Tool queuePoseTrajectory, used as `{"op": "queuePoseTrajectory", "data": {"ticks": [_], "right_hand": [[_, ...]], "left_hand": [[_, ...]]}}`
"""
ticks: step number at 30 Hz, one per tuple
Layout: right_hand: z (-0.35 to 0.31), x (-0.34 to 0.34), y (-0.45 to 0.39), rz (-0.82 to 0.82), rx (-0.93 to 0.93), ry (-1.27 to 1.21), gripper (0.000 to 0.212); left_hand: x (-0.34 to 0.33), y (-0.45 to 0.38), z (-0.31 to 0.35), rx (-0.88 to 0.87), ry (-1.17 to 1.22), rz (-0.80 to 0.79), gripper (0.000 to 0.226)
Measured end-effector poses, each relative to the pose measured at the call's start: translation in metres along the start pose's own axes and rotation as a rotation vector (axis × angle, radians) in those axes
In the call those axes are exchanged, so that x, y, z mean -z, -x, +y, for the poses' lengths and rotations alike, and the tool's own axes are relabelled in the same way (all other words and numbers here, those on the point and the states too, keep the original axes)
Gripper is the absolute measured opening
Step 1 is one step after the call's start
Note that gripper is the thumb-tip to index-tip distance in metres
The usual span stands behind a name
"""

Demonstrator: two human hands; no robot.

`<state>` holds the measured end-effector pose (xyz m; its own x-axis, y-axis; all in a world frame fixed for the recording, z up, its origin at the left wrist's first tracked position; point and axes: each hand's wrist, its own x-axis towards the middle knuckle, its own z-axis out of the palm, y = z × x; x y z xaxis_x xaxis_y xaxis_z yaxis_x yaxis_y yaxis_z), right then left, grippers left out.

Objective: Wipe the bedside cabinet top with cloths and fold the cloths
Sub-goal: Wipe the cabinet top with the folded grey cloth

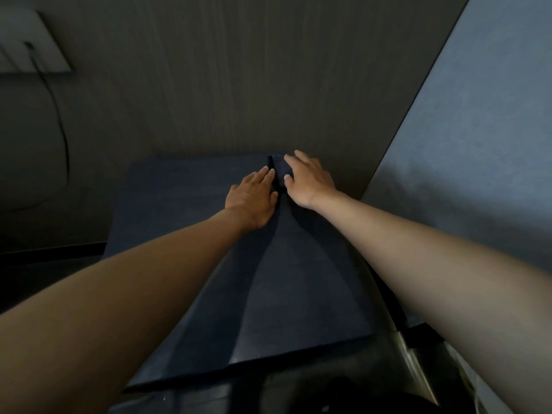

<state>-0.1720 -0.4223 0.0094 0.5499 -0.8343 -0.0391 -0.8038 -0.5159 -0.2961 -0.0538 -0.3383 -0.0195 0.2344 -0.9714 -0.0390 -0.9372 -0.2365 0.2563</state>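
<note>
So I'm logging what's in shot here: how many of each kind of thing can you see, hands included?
Hands: 2, left hand and right hand
Dark blue cloth: 1
Cabinet top: 1
Wall panel: 1
Cable: 1
Total: 6

The bedside cabinet top (298, 294) in front of me is dark blue and dull, running back to the wall. Near its far edge a small dark cloth (279, 171) lies on it, folded narrow. My left hand (254, 198) lies flat on the top just left of the cloth, and my right hand (307, 180) rests on the cloth's right side, fingers spread
</note>
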Motion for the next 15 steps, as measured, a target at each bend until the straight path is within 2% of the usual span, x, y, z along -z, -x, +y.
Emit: {"op": "queuePoseTrajectory", "data": {"ticks": [6,9,15], "right_hand": [[-0.066,0.003,0.058,-0.050,0.117,-0.094,0.038],[-0.101,-0.001,0.089,-0.091,0.108,-0.145,0.038],[-0.168,-0.026,0.141,-0.228,0.147,-0.173,0.034]], "left_hand": [[0.038,0.069,-0.008,0.015,0.013,-0.009,0.064],[0.054,0.108,-0.022,0.063,-0.031,-0.039,0.068],[0.070,0.187,-0.059,0.186,-0.088,-0.122,0.062]]}}
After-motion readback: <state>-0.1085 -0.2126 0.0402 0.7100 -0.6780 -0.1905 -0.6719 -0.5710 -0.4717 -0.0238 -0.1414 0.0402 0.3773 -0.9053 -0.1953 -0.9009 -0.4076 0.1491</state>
